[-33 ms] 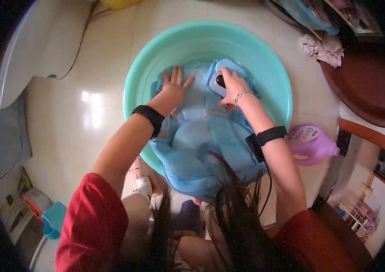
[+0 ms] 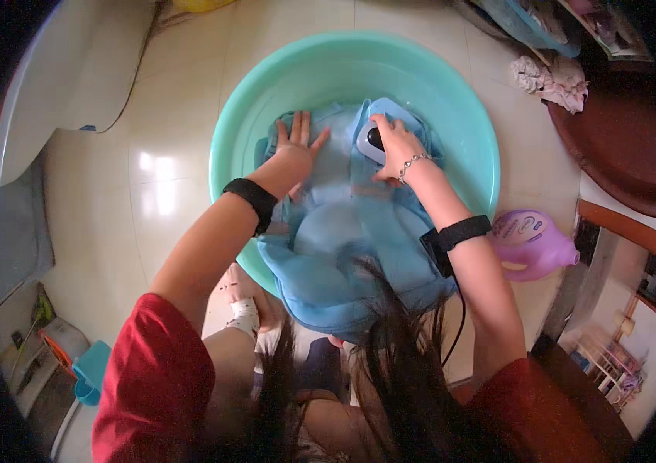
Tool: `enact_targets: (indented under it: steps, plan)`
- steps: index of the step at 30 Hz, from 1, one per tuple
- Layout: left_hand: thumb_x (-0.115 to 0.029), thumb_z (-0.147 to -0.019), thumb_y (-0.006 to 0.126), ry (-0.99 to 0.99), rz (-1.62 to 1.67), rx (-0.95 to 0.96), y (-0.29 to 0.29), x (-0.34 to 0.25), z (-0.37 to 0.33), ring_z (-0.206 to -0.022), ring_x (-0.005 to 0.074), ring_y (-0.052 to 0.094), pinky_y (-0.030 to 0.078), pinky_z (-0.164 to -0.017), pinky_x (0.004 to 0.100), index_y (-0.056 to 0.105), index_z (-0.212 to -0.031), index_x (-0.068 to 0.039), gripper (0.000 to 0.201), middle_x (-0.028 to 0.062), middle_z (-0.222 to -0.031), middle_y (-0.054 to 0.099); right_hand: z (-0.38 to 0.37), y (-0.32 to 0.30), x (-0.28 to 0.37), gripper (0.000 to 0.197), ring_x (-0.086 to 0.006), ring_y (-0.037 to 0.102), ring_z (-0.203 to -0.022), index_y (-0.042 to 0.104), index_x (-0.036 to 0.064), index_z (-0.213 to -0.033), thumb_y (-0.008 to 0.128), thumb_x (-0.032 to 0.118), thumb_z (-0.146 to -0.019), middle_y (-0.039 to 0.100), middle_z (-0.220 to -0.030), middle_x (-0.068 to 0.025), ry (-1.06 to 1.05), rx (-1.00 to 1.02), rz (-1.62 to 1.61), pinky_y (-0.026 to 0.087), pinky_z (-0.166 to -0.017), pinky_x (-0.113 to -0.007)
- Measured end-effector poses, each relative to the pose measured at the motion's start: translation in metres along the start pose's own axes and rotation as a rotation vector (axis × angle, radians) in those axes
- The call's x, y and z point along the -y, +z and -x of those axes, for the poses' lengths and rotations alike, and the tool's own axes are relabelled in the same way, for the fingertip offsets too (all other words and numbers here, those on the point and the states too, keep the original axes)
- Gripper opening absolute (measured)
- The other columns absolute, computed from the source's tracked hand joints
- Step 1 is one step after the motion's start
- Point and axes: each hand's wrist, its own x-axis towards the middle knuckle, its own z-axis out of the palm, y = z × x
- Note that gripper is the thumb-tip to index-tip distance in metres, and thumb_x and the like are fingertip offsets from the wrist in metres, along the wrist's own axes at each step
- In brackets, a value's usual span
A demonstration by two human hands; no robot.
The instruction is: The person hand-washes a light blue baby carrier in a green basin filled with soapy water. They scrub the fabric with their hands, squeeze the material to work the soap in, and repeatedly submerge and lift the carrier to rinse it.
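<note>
A light blue backpack (image 2: 324, 235) with straps and pale patches lies wet in a large mint-green basin (image 2: 223, 123), its near end drooping over the basin's front rim. On its left upper part rests my left hand (image 2: 295, 154), fingers spread and pressed flat on the fabric. My right hand (image 2: 403, 150) is curled round a pale, rounded scrub brush (image 2: 365, 147) with a black oval on top. The brush sits against the upper right of the backpack, beside a strap; its bristles are hidden.
A purple detergent bottle (image 2: 532, 245) lies on its side right of the basin. Farther right are a brown round tub (image 2: 629, 147) and a crumpled pink-white cloth (image 2: 555, 81). A white curved fixture (image 2: 73, 69) stands at the far left, above a teal plastic container (image 2: 92, 370).
</note>
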Motion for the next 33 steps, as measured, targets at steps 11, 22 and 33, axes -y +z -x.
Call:
enact_targets:
  steps: [11, 22, 33]
  plan:
    - [-0.02, -0.025, 0.081, 0.145, 0.133, -0.106, 0.012, -0.002, 0.003, -0.118, 0.0479, -0.007, 0.013, -0.087, 0.0637, 0.002, -0.13, -0.012, 0.131, 0.0351, -0.125, -0.013, -0.014, 0.011, 0.002, 0.083, -0.0333, 0.054, -0.084, 0.028, 0.0234, -0.116, 0.075, 0.009, -0.049, 0.049, -0.095, -0.015, 0.058, -0.084, 0.157, 0.047, -0.068, -0.039]
    - [-0.015, -0.025, 0.082, 0.041, 0.279, -0.144, 0.038, -0.01, -0.035, -0.123, 0.0367, -0.009, 0.008, -0.092, 0.06, 0.007, -0.13, -0.029, 0.13, 0.0197, -0.133, -0.012, -0.024, 0.004, 0.008, 0.075, -0.0319, 0.055, -0.085, 0.036, 0.0224, -0.111, 0.074, 0.009, -0.048, 0.05, -0.096, -0.0131, 0.061, -0.091, 0.139, 0.047, -0.067, -0.039]
    - [-0.028, -0.065, 0.06, -0.016, 0.439, -0.214, 0.038, -0.015, -0.042, -0.125, 0.0311, -0.008, 0.006, -0.092, 0.0583, 0.01, -0.129, -0.031, 0.081, 0.0138, -0.136, -0.008, -0.024, 0.002, 0.01, 0.072, -0.0304, 0.056, -0.082, 0.037, 0.0238, -0.108, 0.075, 0.015, -0.048, 0.051, -0.094, -0.0108, 0.055, -0.171, 0.167, 0.048, -0.064, -0.039]
